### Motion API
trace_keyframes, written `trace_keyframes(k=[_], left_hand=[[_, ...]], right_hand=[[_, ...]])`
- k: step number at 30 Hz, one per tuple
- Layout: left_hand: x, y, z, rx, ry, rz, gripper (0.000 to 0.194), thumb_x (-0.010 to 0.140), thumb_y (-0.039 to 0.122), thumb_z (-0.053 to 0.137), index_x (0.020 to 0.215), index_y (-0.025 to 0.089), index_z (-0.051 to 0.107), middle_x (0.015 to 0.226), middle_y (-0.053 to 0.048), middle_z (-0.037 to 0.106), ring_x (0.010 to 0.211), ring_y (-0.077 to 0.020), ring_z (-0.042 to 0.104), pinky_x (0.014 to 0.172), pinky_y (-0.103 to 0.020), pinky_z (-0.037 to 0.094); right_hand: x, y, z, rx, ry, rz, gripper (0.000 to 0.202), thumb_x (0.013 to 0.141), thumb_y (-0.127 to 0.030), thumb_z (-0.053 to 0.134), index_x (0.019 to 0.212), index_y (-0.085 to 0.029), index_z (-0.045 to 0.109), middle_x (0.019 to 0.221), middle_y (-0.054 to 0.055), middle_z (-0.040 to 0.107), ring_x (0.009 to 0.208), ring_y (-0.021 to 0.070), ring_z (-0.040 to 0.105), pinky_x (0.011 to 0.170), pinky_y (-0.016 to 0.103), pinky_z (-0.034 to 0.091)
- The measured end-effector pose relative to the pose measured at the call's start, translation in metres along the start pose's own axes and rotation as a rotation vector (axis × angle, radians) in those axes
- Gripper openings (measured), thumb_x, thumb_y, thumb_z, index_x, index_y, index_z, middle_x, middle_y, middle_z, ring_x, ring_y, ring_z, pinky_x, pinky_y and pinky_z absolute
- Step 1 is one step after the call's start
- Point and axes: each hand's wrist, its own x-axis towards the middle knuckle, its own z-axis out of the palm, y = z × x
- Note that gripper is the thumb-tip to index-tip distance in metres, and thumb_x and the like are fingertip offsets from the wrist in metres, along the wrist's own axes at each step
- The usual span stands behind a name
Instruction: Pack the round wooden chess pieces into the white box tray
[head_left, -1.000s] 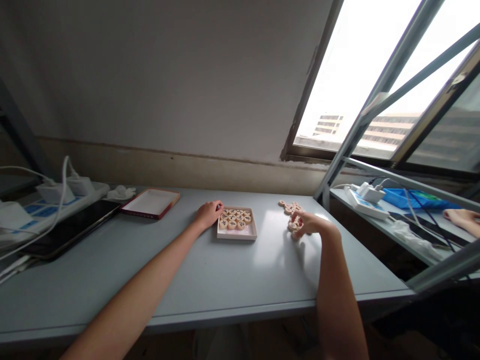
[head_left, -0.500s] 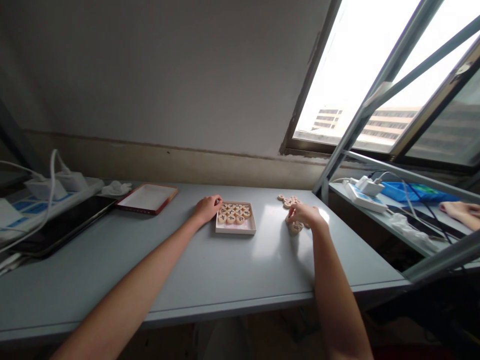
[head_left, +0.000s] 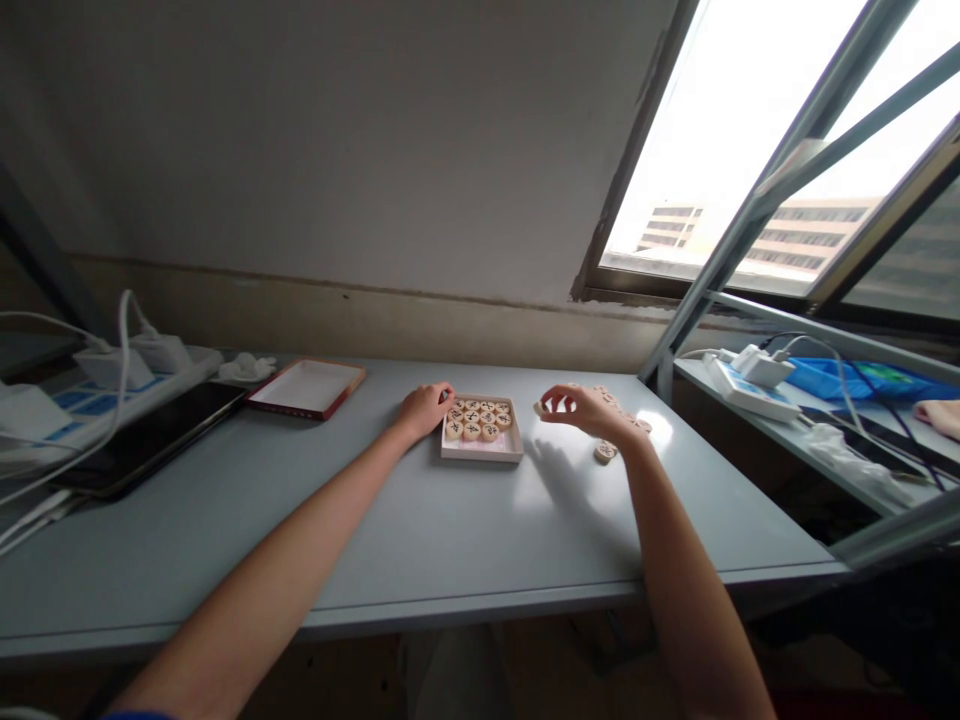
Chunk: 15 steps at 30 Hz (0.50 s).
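Observation:
A shallow white box [head_left: 482, 453] stands on the grey desk, with several round wooden pieces [head_left: 472, 431] marked with black characters lying in rows inside it. My left hand [head_left: 426, 408] rests at the box's left edge, fingers curled together; whether they grip the rim is hard to see. Raised over the desk to the right of the box, my right hand [head_left: 574, 408] pinches one round piece [head_left: 540, 408] between thumb and fingers. Behind and below that hand lie more loose pieces [head_left: 605, 452], some of them hidden by it.
A red-edged box lid [head_left: 307, 388] lies open side up at the back left. Further left are a dark tablet [head_left: 150, 440], a power strip [head_left: 187, 368] and white cables. A metal frame and another desk [head_left: 817, 450] stand at right.
My right hand has lifted from the loose pieces and moved left towards the box with one piece. My left hand stays at the box's edge. The whole view has shifted slightly.

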Motion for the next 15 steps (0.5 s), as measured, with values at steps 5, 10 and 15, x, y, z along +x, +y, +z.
trace_keyframes(k=[5, 10, 15], left_hand=[[-0.001, 0.001, -0.002, 0.008, -0.003, 0.004, 0.025, 0.082, 0.027, 0.041, 0.091, 0.019, 0.063, 0.089, -0.008, 0.068, 0.082, -0.0197, 0.061, 0.065, -0.024, 0.039], [-0.002, 0.002, -0.003, 0.007, -0.016, 0.0, 0.024, 0.082, 0.027, 0.041, 0.09, 0.019, 0.062, 0.091, -0.007, 0.068, 0.083, -0.0197, 0.061, 0.066, -0.024, 0.039], [-0.003, 0.003, -0.004, 0.006, -0.022, -0.006, 0.024, 0.082, 0.028, 0.041, 0.09, 0.02, 0.062, 0.091, -0.007, 0.068, 0.083, -0.0199, 0.061, 0.066, -0.024, 0.04]], right_hand=[[0.007, -0.032, 0.02, -0.087, 0.019, -0.2, 0.021, 0.073, -0.04, 0.062, 0.087, -0.024, 0.063, 0.086, 0.002, 0.062, 0.077, 0.0161, 0.055, 0.07, 0.028, 0.036], [0.005, -0.047, 0.028, -0.218, 0.025, -0.222, 0.02, 0.073, -0.039, 0.063, 0.085, -0.023, 0.064, 0.091, 0.003, 0.062, 0.083, 0.0187, 0.053, 0.073, 0.03, 0.031], [0.002, -0.051, 0.026, -0.29, 0.03, -0.19, 0.02, 0.073, -0.04, 0.063, 0.085, -0.023, 0.064, 0.091, 0.004, 0.061, 0.087, 0.0203, 0.051, 0.071, 0.029, 0.029]])
